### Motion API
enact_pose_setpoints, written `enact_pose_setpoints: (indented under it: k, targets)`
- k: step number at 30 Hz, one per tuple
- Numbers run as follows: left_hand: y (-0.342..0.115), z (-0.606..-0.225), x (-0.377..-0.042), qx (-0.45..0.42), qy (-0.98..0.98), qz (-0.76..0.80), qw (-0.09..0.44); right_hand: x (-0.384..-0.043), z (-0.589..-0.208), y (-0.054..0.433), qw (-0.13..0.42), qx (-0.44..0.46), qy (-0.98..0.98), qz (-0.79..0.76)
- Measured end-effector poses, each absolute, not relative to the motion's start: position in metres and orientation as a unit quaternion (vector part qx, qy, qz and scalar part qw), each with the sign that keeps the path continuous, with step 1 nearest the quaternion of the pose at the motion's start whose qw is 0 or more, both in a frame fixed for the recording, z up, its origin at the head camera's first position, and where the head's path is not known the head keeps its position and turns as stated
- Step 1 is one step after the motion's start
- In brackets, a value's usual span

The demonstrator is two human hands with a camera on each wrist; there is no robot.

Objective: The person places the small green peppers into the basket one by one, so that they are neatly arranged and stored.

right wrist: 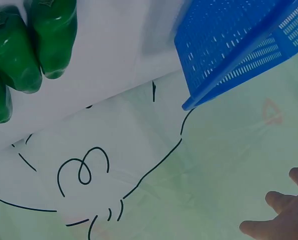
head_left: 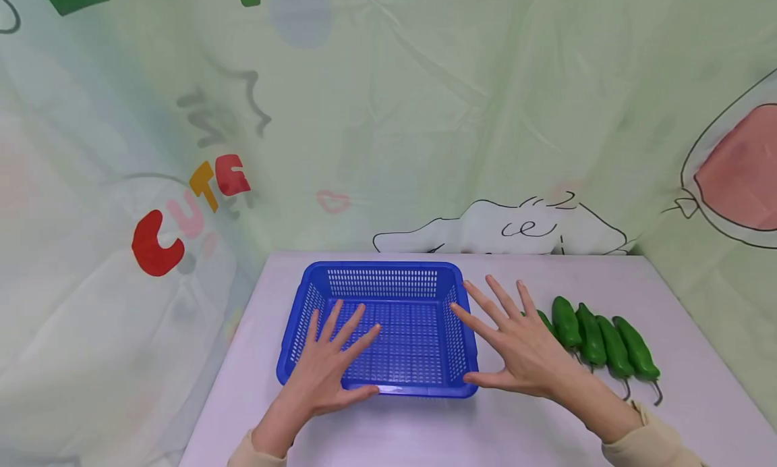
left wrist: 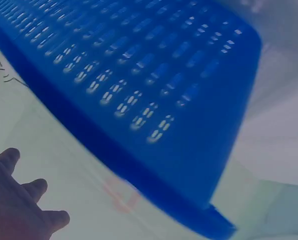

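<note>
A blue plastic basket (head_left: 388, 390) with slotted walls stands on the table, nothing inside it. My left hand (head_left: 324, 366), fingers spread, is held over the basket's near left corner. My right hand (head_left: 522, 345) is spread wide too, over the basket's right edge and the space beside it. Neither hand holds anything. Several green peppers (head_left: 616, 345) lie in a row right of the basket, stems toward me; the leftmost is partly covered by the right hand. In the right wrist view, peppers (right wrist: 51, 37) show at the upper left and the basket (right wrist: 228, 55) at the upper right.
The table (head_left: 510, 426) has a pale covering. A printed cloth curtain (head_left: 394, 116) with letters and drawings hangs behind the table and along both sides, close to its far edge.
</note>
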State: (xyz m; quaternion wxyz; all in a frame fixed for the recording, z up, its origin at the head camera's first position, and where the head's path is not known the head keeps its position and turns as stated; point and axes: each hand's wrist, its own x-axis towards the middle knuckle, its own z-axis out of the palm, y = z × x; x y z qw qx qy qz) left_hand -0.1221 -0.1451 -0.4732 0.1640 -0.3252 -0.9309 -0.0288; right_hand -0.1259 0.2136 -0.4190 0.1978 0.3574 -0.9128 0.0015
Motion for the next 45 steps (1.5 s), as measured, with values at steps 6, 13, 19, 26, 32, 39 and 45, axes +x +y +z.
enact_pose_setpoints:
  k: [6,13,19,26,32,39,45]
  targets:
    - [-0.156,-0.489,-0.118,-0.294,-0.937,-0.024,0.186,-0.127,-0.424,0.221,0.198,0.352,-0.915,0.004]
    - [-0.168,-0.504,-0.112,-0.249,-0.945,-0.047,0.208,-0.126,-0.428,0.233,0.192,0.339,-0.921,0.004]
    - [-0.180,-0.516,-0.105,-0.159,-0.967,-0.100,0.171,-0.123,-0.433,0.242,0.194,0.322,-0.927,0.001]
    - [-0.189,-0.525,-0.100,-0.085,-0.976,-0.127,0.152,-0.122,-0.434,0.252,0.202,0.312,-0.928,0.003]
    - [-0.191,-0.524,-0.099,-0.064,-0.976,-0.148,0.144,-0.124,-0.432,0.256,0.213,0.310,-0.927,0.015]
    - [-0.191,-0.525,-0.098,-0.052,-0.973,-0.168,0.147,-0.123,-0.434,0.261,0.212,0.303,-0.929,0.018]
    - [-0.189,-0.525,-0.097,-0.046,-0.974,-0.172,0.143,-0.121,-0.434,0.264,0.212,0.296,-0.931,0.015]
